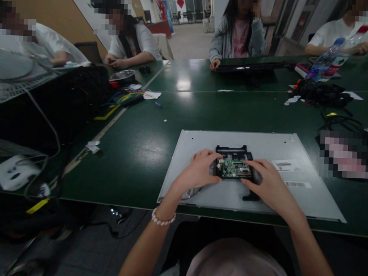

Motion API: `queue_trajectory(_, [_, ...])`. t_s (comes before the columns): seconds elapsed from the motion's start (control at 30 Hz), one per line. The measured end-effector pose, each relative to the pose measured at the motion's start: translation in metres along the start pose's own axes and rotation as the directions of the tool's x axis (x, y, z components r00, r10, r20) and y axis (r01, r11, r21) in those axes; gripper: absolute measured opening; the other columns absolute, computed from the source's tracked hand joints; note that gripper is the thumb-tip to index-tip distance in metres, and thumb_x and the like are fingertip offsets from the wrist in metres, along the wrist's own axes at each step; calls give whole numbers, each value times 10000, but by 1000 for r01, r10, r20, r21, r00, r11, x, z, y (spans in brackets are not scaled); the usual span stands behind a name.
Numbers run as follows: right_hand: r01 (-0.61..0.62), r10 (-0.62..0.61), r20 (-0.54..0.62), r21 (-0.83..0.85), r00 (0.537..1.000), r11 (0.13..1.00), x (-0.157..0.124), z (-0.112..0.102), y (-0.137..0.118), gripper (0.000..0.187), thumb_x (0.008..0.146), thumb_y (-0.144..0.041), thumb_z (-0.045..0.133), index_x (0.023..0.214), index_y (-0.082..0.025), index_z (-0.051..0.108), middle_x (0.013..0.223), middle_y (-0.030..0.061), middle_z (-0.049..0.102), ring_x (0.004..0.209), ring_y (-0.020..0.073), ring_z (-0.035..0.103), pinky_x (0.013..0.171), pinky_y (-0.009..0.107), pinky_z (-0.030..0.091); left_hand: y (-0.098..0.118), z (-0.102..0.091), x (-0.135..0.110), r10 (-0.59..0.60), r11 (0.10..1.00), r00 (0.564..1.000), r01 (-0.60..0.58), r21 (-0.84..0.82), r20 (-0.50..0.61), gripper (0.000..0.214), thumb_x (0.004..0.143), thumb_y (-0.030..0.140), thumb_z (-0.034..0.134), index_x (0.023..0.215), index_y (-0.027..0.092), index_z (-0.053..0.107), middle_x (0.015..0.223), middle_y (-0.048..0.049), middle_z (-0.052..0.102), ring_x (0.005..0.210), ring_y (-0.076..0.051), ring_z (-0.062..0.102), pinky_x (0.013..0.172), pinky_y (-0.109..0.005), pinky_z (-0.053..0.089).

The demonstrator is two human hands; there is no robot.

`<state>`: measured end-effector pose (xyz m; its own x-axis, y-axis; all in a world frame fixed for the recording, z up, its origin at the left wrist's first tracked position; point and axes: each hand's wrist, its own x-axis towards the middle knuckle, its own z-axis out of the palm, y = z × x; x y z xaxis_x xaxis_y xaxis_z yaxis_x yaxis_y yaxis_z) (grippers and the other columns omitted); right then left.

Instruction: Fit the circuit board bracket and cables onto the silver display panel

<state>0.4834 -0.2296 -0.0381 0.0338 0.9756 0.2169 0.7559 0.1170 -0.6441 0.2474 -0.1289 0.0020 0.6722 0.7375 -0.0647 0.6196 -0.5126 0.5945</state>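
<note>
A small green circuit board (234, 168) sits between my two hands, above a black plastic bracket (232, 149). My left hand (201, 169), a beaded bracelet (163, 219) at its wrist, grips the board's left end between thumb and fingers. At the opposite end my right hand (266, 180) holds it the same way. Beneath everything lies a flat grey metal panel (189, 154) with white labels (288, 165) on its right side. Part of a cable (192, 193) shows under my left hand. Whether the board touches the bracket I cannot tell.
The panel rests near the front edge of a green table (134, 152). Cables (125, 96) and a black case (82, 97) stand left; plastic bottles (326, 58) and a black tangle (321, 93) are right. Several people sit around the table, one behind a dark flat screen (251, 68).
</note>
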Motion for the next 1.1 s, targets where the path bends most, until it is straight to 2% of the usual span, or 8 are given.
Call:
queue_trajectory(0.43, [-22,20,-38,-35,999,999,-2,-11,15,387,810,-348,647,1181,-249,605,1145,96,625,1080,306,603,968,514,480,15,10,12,24,1000,1000,-24,-9,2,609,668,288,771,1240,188,585,1245,-129,505,1199,-337,466,1076,-535,306])
queue_trajectory(0.73, [-14,13,-22,-10,1000,1000,-2,-19,19,278,828,-348,646,1079,-228,624,1102,91,633,1040,282,611,956,483,483,22,11,15,-41,998,999,39,48,28,632,681,311,761,1279,233,570,1274,-102,502,1192,-321,475,1089,-529,307])
queue_trajectory(1.1, [13,-12,-53,26,999,1000,-7,-17,29,264,852,-379,644,1083,-255,676,1191,88,591,1120,280,593,1009,485,466,22,13,16,-14,1000,1000,14,2,21,622,679,316,772,1263,244,571,1277,-102,502,1250,-302,457,1140,-552,227])
